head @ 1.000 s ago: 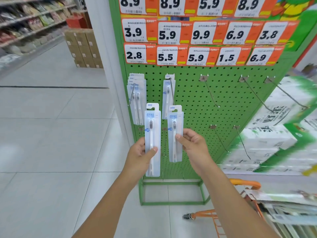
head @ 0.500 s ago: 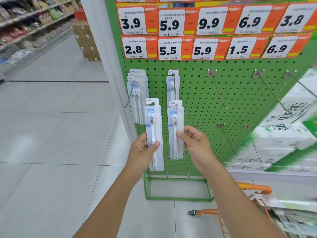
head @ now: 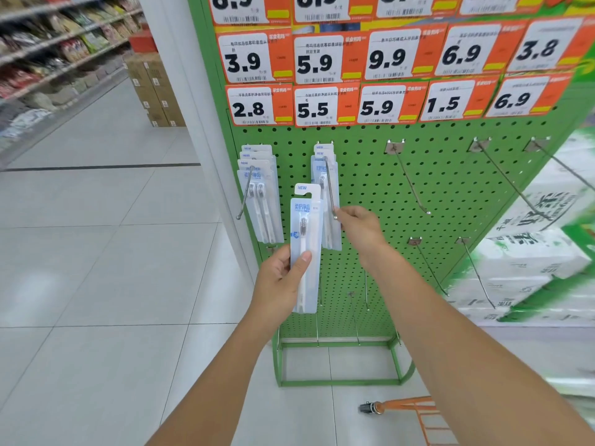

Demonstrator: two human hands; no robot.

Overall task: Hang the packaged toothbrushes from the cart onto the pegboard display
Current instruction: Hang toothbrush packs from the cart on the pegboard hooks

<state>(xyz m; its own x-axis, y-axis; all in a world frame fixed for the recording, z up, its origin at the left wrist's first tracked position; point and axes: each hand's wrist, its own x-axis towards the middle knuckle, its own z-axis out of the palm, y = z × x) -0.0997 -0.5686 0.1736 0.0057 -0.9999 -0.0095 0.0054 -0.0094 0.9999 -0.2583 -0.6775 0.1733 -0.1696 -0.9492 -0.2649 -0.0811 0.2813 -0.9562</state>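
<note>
The green pegboard display (head: 434,194) stands just beyond both sets of fingers, price cards across its top and bare metal hooks to the right of them. The orange cart (head: 415,413) sits low, beneath the right forearm. The left hand (head: 280,284) grips one packaged toothbrush (head: 304,249) upright, thumb pressed across its front. The right hand (head: 357,226) has its fingertips closed at the tip of the second hook (head: 330,191), touching the packs (head: 331,201) hanging there.
</note>
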